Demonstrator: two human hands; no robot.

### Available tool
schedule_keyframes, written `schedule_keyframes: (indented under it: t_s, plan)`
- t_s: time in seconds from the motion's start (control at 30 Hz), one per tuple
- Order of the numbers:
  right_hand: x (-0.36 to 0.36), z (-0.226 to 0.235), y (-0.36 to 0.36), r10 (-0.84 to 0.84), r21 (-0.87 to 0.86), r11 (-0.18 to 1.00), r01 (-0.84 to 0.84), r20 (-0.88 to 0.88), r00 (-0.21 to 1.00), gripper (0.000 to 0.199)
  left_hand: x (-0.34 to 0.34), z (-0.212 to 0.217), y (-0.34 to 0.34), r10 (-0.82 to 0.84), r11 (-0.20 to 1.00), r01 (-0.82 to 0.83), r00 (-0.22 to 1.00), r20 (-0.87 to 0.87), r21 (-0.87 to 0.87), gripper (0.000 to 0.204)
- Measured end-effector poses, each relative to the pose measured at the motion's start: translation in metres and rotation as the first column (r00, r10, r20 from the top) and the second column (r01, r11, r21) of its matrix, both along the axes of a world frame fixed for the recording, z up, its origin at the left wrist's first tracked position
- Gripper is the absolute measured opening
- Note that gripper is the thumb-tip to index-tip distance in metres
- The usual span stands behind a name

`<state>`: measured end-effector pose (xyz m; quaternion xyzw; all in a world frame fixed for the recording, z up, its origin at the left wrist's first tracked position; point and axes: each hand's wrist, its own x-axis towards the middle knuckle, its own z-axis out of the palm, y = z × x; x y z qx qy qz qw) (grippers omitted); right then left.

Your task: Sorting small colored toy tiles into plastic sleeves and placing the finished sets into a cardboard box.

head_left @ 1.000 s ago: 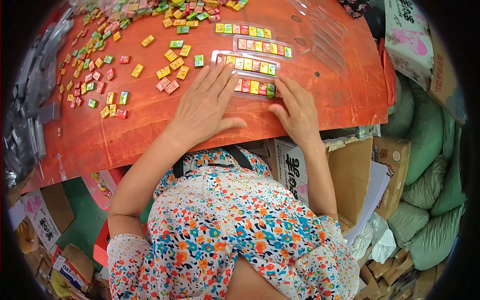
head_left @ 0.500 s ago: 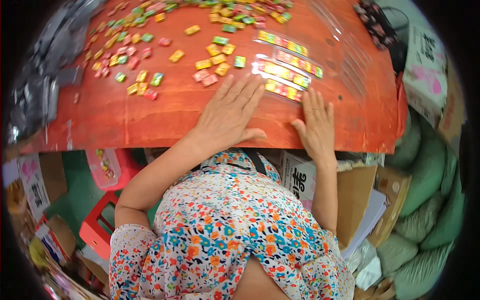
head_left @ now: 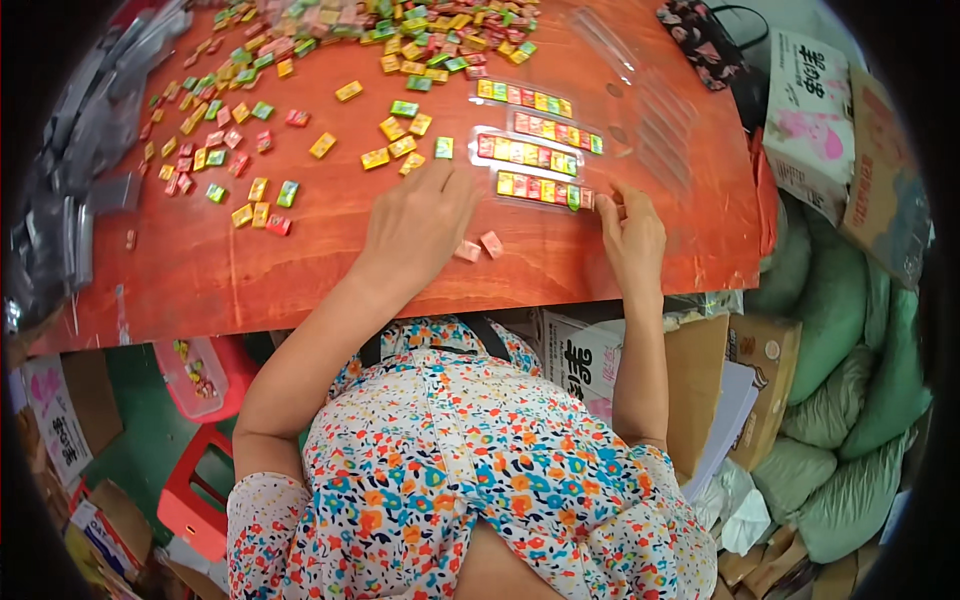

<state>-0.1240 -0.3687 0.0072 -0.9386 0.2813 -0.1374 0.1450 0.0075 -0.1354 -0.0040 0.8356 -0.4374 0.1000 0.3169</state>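
On the red tabletop, my left hand [head_left: 422, 222] is bent with its fingers together and tips turned down, hidden beside some yellow candies [head_left: 402, 147]. Two pink wrapped candies [head_left: 480, 246] lie just right of its wrist. My right hand [head_left: 634, 238] has thumb and forefinger bent slightly apart at the right end of the nearest row of candies [head_left: 538, 187], by a pink one there. That row sits in a clear plastic tray. Beyond it are three more filled trays, among them one with a red, yellow and green row [head_left: 524, 96].
A large heap of wrapped candies [head_left: 455, 35] covers the far side; more are scattered at left. Empty clear trays [head_left: 655, 130] lie at right, near a dark flowered bag [head_left: 697, 42]. Grey plastic film [head_left: 75, 190] hangs over the left edge. Cartons [head_left: 812, 120] and green sacks [head_left: 850, 330] stand at right.
My hands went from lying flat against the trays to bent fingers. My left hand shifted left; two pink candies are now nearer the front edge. A pink candy shows at the nearest row's right end.
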Motion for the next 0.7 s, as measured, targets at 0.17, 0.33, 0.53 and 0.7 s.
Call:
schedule_keyframes:
  t_s: [0.17, 0.33, 0.53, 0.7]
  plan:
    - [-0.005, -0.014, 0.001, -0.052, 0.229, 0.973, 0.022, 0.123, 0.991, 0.037, 0.004, -0.01, -0.021, -0.029, 0.999, 0.027, 0.997, 0.073, 0.041, 0.019]
    - [0.0, -0.018, 0.002, -0.103, 0.354, 0.934, 0.057, 0.113, 0.988, 0.04, -0.023, 0.0, -0.011, -0.227, 0.973, 0.229, 0.969, 0.091, -0.008, 0.023]
    - [-0.001, -0.01, 0.003, -0.19, 0.681, 0.727, 0.085, 0.08, 0.979, 0.041, -0.023, -0.017, 0.021, -0.246, 0.963, 0.224, 0.957, 0.155, 0.151, 0.026]
    - [-0.005, -0.007, 0.001, -0.167, 0.694, 0.716, 0.076, 0.064, 0.984, 0.041, 0.018, -0.004, 0.043, -0.043, 0.993, 0.016, 0.973, 0.225, 0.12, 0.028]
